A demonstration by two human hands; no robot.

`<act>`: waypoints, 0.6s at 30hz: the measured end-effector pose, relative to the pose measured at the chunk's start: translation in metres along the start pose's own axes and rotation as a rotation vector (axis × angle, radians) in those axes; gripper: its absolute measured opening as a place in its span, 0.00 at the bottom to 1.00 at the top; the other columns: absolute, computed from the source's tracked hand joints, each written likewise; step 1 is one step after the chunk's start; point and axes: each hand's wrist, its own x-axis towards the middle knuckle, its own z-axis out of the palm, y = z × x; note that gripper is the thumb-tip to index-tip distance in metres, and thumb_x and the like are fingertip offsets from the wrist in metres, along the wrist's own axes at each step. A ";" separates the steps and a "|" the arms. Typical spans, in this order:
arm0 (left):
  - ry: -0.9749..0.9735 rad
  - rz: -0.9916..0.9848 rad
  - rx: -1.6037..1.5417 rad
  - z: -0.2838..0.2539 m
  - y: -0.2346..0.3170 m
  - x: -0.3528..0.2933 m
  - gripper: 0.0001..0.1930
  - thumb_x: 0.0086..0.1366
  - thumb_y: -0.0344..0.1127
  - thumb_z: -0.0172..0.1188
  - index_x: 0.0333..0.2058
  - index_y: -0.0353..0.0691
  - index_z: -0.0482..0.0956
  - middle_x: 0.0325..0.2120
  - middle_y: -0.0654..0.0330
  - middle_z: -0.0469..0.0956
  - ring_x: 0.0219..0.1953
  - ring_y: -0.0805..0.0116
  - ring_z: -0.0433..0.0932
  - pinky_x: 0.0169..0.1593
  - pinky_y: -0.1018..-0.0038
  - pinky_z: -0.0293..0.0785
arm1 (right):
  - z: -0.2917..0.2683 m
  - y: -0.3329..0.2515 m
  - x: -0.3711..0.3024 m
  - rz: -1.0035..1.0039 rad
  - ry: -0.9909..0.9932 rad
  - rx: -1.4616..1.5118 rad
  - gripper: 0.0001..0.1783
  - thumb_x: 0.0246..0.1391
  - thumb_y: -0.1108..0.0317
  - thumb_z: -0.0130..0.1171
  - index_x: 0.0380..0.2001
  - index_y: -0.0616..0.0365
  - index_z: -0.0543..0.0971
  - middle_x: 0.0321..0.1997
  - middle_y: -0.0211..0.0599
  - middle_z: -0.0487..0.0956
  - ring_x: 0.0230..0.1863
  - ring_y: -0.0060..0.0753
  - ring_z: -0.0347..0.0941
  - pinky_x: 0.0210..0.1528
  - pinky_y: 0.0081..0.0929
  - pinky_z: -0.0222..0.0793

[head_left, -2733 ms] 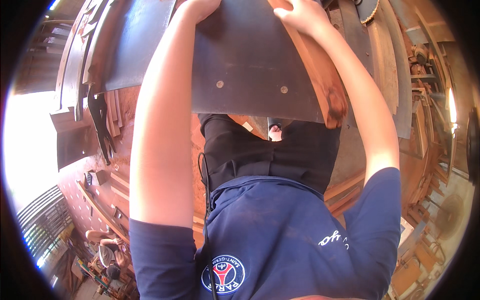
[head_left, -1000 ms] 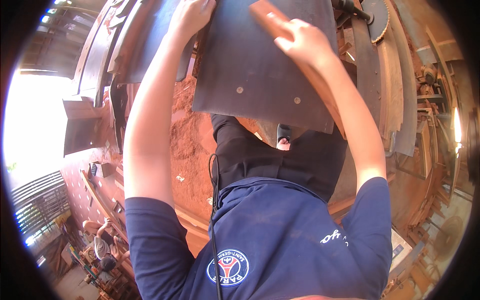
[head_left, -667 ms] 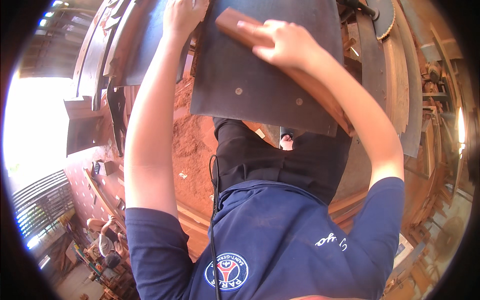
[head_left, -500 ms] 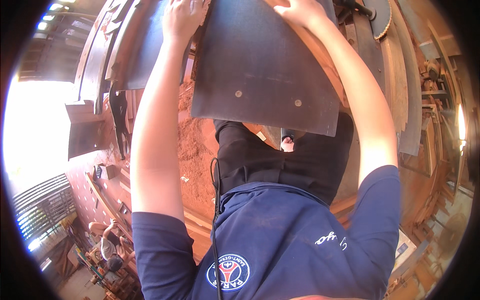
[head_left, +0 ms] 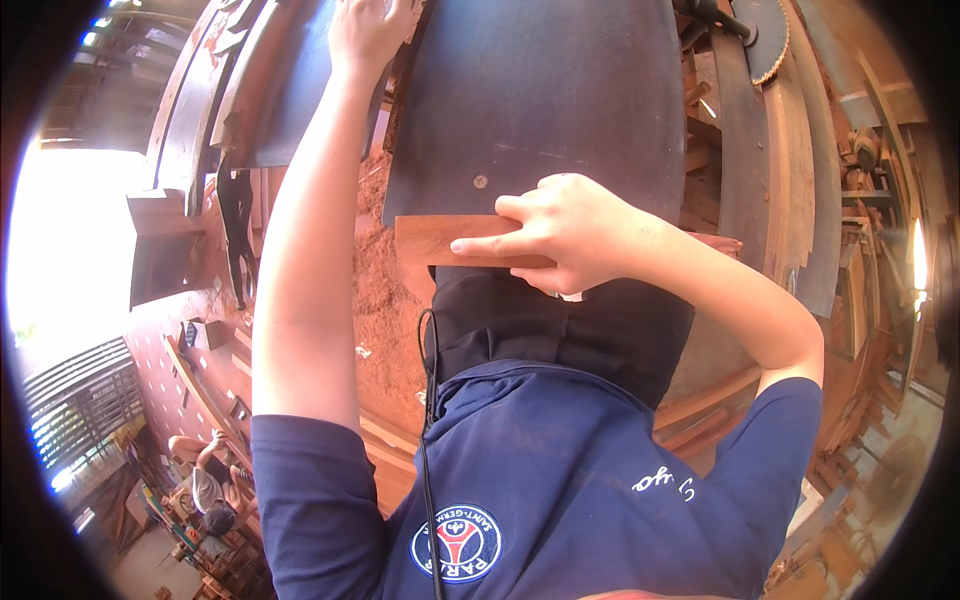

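Observation:
My right hand (head_left: 570, 232) is closed on a reddish-brown wooden strip (head_left: 425, 240), with a finger stretched along its face. The strip lies crosswise at the near edge of a dark metal machine table (head_left: 540, 110), just in front of my body. Its left part shows plainly, while my hand and forearm cover much of the rest. My left arm reaches far forward. The left hand (head_left: 368, 35) is at the top edge of the picture, by the gap between the dark table and a second metal plate (head_left: 290, 90). Its fingertips are cut off or hidden.
A toothed circular saw blade (head_left: 765, 40) stands at the upper right beside long wooden beams (head_left: 790, 170). Reddish sawdust (head_left: 385, 300) covers the floor left of my legs. Another person (head_left: 210, 485) is low down at the far left. A black cord (head_left: 430, 400) hangs along my shirt.
My right hand has come back from the table's far right side toward my body, bringing the wooden strip crosswise to the near edge. My left hand has barely moved.

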 end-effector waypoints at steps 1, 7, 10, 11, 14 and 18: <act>0.014 -0.007 0.017 0.002 -0.001 -0.002 0.20 0.76 0.43 0.58 0.56 0.34 0.83 0.67 0.36 0.72 0.73 0.35 0.65 0.76 0.50 0.62 | -0.003 0.003 -0.001 0.032 -0.035 0.059 0.40 0.53 0.60 0.70 0.71 0.26 0.77 0.32 0.38 0.76 0.25 0.42 0.77 0.31 0.40 0.75; 0.037 -0.009 0.004 -0.002 -0.010 -0.005 0.19 0.75 0.44 0.59 0.52 0.36 0.84 0.62 0.36 0.76 0.68 0.33 0.71 0.71 0.48 0.67 | -0.024 0.074 0.018 0.442 0.130 -0.151 0.40 0.55 0.53 0.65 0.74 0.22 0.73 0.44 0.48 0.84 0.44 0.57 0.85 0.49 0.50 0.83; 0.020 0.052 -0.019 0.000 0.004 0.001 0.18 0.75 0.45 0.58 0.50 0.36 0.85 0.54 0.39 0.81 0.61 0.36 0.76 0.65 0.49 0.71 | -0.041 0.155 0.016 0.657 0.244 -0.204 0.40 0.57 0.47 0.63 0.75 0.19 0.71 0.54 0.50 0.85 0.55 0.57 0.83 0.62 0.49 0.78; 0.006 0.075 -0.014 -0.004 0.008 0.003 0.18 0.75 0.45 0.58 0.49 0.36 0.86 0.51 0.40 0.83 0.58 0.38 0.79 0.63 0.49 0.73 | -0.050 0.171 0.020 0.659 0.207 -0.190 0.39 0.59 0.46 0.62 0.76 0.18 0.70 0.57 0.50 0.84 0.59 0.54 0.81 0.65 0.47 0.76; -0.213 -0.055 -0.201 -0.015 0.023 0.011 0.19 0.76 0.46 0.55 0.49 0.38 0.86 0.40 0.45 0.86 0.49 0.44 0.83 0.56 0.54 0.76 | -0.049 0.190 0.036 0.749 0.137 -0.341 0.36 0.67 0.47 0.58 0.77 0.16 0.67 0.57 0.48 0.82 0.59 0.51 0.82 0.65 0.47 0.76; -0.435 -0.360 -0.340 -0.029 0.041 0.012 0.21 0.78 0.49 0.54 0.52 0.39 0.86 0.39 0.48 0.86 0.44 0.47 0.84 0.53 0.57 0.77 | -0.042 0.151 0.048 0.807 0.228 -0.454 0.38 0.61 0.52 0.63 0.75 0.32 0.72 0.52 0.61 0.82 0.54 0.63 0.82 0.59 0.54 0.79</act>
